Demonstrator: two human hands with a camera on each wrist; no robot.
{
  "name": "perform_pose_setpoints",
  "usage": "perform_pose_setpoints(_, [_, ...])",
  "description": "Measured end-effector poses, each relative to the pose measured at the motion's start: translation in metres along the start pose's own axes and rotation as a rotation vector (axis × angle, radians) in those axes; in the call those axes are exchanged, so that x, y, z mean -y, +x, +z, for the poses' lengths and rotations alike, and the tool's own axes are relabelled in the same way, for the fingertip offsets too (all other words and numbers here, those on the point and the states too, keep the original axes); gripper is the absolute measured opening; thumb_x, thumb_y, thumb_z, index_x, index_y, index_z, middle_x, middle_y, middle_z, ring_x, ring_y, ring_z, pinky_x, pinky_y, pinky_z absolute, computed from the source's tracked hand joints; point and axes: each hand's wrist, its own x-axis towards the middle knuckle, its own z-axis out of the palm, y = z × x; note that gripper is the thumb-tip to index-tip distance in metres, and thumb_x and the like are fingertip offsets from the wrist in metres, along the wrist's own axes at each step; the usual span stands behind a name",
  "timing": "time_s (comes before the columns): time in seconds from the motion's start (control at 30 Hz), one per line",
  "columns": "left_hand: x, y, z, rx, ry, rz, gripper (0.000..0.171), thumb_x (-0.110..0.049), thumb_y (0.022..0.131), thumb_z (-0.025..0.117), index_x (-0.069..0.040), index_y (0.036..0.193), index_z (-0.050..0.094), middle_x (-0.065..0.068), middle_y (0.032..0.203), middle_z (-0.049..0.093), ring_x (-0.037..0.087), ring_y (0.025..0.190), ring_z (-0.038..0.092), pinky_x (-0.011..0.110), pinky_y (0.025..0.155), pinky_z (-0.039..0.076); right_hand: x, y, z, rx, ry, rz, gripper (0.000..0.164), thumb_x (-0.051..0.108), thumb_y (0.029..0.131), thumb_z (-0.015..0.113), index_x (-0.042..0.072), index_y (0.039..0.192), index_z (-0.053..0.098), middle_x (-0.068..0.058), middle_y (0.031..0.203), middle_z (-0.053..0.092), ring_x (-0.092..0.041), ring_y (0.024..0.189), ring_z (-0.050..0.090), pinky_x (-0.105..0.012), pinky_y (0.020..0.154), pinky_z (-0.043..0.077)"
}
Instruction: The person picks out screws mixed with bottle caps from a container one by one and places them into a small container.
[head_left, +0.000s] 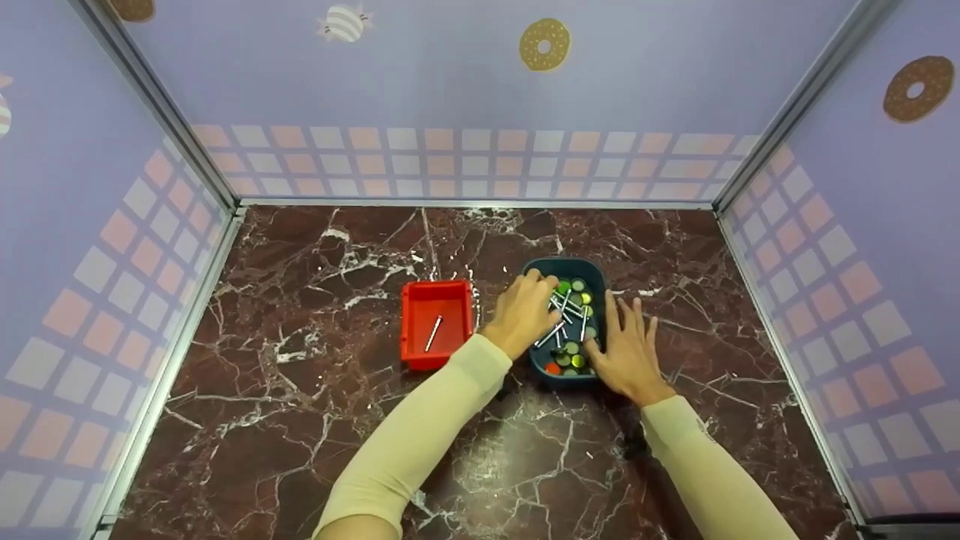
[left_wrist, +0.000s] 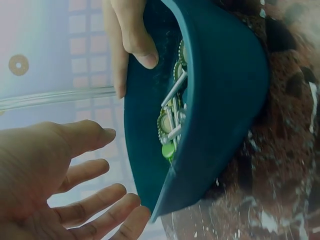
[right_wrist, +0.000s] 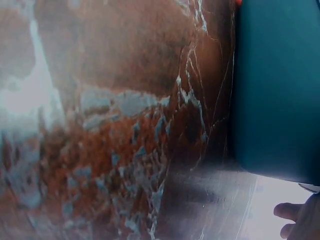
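A teal bin [head_left: 564,265] holds several silver bolts [head_left: 583,324] and crown bottle caps [head_left: 577,361], mostly green or pale, with an orange-red one near the front. Over the bin's left rim reaches my left hand [head_left: 523,311]; the left wrist view shows its fingers spread and bent a little, with nothing between them, fingertips right at the rim. My right hand [head_left: 628,352] holds the bin's right wall, thumb [left_wrist: 145,57] inside and fingers along the outside. To the left stands a red bin [head_left: 406,322] with one silver bolt [head_left: 433,334] lying in it.
Both bins stand on a dark red marbled tabletop [head_left: 300,420]. Lilac panels with a pink and white check enclose it at the back wall [head_left: 450,90], left and right. A metal edge strip [head_left: 480,203] runs along the back.
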Motion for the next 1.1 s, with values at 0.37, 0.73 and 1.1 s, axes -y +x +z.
perform_pose_setpoints(0.37, [-0.023, 0.023, 0.022, 0.059, 0.038, -0.032, 0.046, -0.025, 0.108, 0.084, -0.011, 0.151, 0.074, 0.016, 0.142, 0.075, 0.034, 0.126, 0.078, 0.05, 0.096, 0.073, -0.003, 0.0, 0.002, -0.022, 0.002, 0.006, 0.097, 0.038, 0.11, 0.069, 0.01, 0.188, 0.017, -0.034, 0.183, 0.038, -0.061, 0.178, 0.018, -0.088, 0.14, 0.012])
perform_pose_setpoints(0.73, [-0.034, 0.044, 0.039, 0.049, 0.069, -0.082, 0.036, -0.019, 0.112, 0.076, -0.012, 0.148, 0.076, 0.017, 0.142, 0.074, 0.035, 0.129, 0.076, 0.051, 0.101, 0.072, 0.0, 0.0, 0.002, -0.03, 0.004, -0.003, 0.096, 0.036, 0.11, 0.069, 0.01, 0.187, 0.019, -0.034, 0.183, 0.038, -0.061, 0.178, 0.018, -0.088, 0.139, 0.012])
perform_pose_setpoints(1.1, [-0.022, 0.065, 0.076, 0.042, 0.041, -0.117, 0.028, -0.013, 0.111, 0.078, -0.014, 0.139, 0.081, 0.017, 0.137, 0.077, 0.035, 0.124, 0.078, 0.051, 0.1, 0.072, 0.0, -0.001, 0.002, -0.032, 0.01, 0.003, 0.095, 0.036, 0.11, 0.068, 0.012, 0.188, 0.019, -0.035, 0.182, 0.039, -0.061, 0.178, 0.019, -0.088, 0.139, 0.012])
